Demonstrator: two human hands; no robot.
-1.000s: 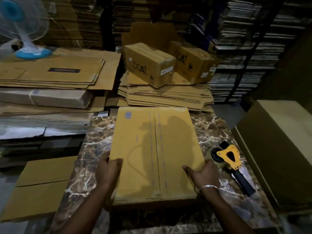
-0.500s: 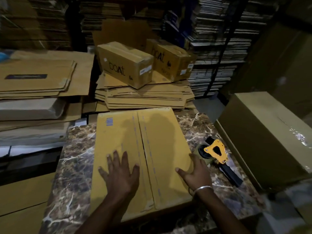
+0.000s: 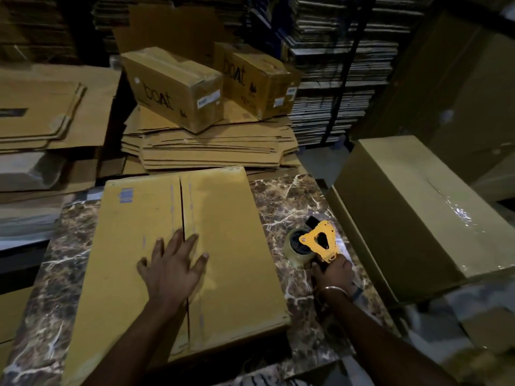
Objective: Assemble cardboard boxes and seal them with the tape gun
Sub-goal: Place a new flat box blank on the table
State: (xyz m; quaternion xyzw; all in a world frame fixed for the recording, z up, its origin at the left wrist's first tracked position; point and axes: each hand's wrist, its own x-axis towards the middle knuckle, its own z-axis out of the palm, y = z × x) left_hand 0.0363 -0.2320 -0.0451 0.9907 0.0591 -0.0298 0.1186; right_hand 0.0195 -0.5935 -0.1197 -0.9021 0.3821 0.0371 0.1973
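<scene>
A brown cardboard box (image 3: pixel 225 235) stands on the marble table (image 3: pixel 289 201), its two top flaps closed with an untaped seam down the middle. My left hand (image 3: pixel 174 267) lies flat across that seam, fingers spread, pressing the flaps down. To the right of the box lies a yellow tape gun (image 3: pixel 317 242) with a roll of clear tape. My right hand (image 3: pixel 333 274) grips its handle on the table top.
A large sealed box (image 3: pixel 423 207) stands close at the table's right edge. Behind the table lies a stack of flat cartons (image 3: pixel 211 149) with two printed boxes (image 3: pixel 178 87) on top. More flat cardboard (image 3: pixel 44 112) is piled at the left.
My left hand slid from the box's left edge onto the centre seam. My right hand left the box's right side and took hold of the tape gun's handle.
</scene>
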